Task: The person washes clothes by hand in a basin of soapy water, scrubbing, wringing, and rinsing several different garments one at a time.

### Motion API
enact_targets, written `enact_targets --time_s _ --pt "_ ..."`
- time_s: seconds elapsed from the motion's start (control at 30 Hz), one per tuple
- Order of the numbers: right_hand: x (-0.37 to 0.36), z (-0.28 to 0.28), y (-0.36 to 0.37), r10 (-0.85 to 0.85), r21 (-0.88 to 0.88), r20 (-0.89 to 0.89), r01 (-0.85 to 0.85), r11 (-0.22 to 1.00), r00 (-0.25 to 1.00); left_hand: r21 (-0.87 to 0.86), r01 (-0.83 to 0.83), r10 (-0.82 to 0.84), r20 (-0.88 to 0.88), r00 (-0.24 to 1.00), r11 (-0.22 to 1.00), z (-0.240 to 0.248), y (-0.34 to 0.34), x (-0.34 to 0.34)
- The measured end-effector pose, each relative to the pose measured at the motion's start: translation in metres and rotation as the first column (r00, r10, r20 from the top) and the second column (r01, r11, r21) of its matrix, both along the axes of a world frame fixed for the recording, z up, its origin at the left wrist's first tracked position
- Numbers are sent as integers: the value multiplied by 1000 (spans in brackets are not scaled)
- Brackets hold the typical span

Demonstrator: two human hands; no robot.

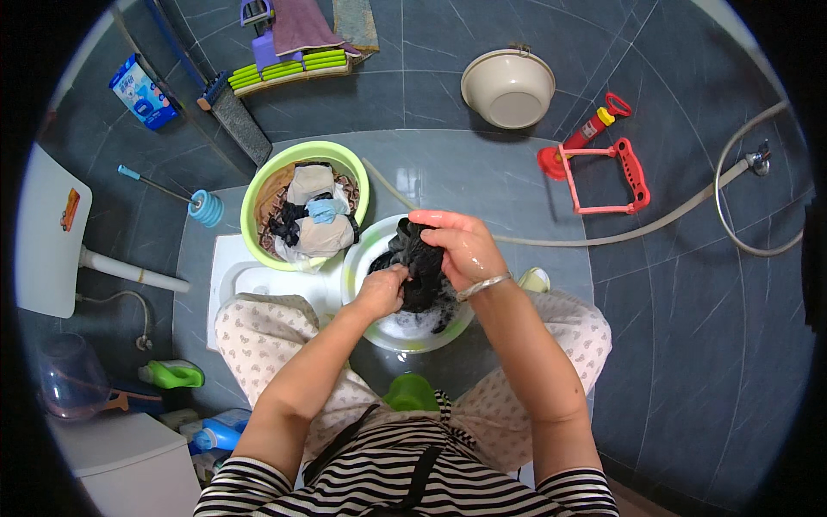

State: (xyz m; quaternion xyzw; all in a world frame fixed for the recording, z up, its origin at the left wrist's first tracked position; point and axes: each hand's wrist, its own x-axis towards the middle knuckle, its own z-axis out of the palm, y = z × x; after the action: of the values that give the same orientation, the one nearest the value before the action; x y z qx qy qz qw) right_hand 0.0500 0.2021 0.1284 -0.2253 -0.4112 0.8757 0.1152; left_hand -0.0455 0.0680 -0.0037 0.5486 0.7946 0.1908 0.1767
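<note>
Left hand (384,291), right hand (465,248) grasping one black cloth bundle (421,274); one sudsy basin (405,345) beneath, one laundry tub (249,211) beside.

Wet, rumpled black cloth (420,280) in a smooth, shiny plastic basin (413,346); smooth lime plastic tub (362,185) of soft, creased fabrics (327,237) near the far left corner of the faintly glossy tile floor (482,172); shiny metal tap (758,162).

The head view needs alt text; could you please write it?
The left hand and right hand hold black cloth over a sudsy basin. A lime-green tub of laundry stands beyond it to the left; a hose crosses the floor.
</note>
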Motion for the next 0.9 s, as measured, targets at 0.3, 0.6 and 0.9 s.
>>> enact_targets --time_s 0.3,0.6,0.9 --pt "21 40 -3 -49 -86 -137 37 996 989 189 107 -123 75 990 976 -55 22 -7" --pt "25 14 57 -200 95 -109 211 973 974 -431 0 -86 -180 980 902 -25 8 -9" --pt "76 -151 114 -187 652 758 -712 262 625 -243 -212 115 -360 926 946 -16 -37 -47"
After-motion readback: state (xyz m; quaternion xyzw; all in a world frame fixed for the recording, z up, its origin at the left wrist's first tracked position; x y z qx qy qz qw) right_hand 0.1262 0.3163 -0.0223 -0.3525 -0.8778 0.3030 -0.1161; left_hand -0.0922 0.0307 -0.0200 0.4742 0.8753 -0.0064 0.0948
